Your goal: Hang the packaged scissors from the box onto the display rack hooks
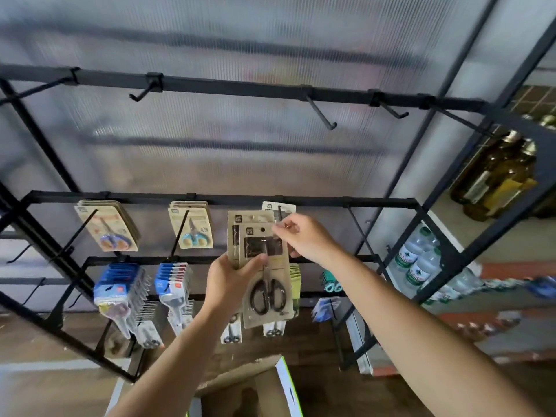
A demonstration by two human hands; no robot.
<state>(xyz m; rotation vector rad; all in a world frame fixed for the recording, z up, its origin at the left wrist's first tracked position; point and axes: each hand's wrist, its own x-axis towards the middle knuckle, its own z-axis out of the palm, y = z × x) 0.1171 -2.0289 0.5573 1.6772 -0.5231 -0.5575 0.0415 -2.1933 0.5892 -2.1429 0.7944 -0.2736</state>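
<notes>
Against the ribbed panel [270,145], the hook [279,212] sits just up-right of my upright scissors pack [270,284]; left hand [231,281] holds it low in a closed grip; right hand [304,239] pinches its top.

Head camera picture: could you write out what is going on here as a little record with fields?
Place: shop display rack with hooks
Left hand: grips a stack of scissor packs, black handles
Right hand: pinches the top edge of the front pack, beside a hook
On that hook: one hanging pack
Top rail hooks: bare
Below the arms: cardboard box
Neighbours: orange-handled scissors, blue-handled scissors
Stage: front pack not yet hung
</notes>
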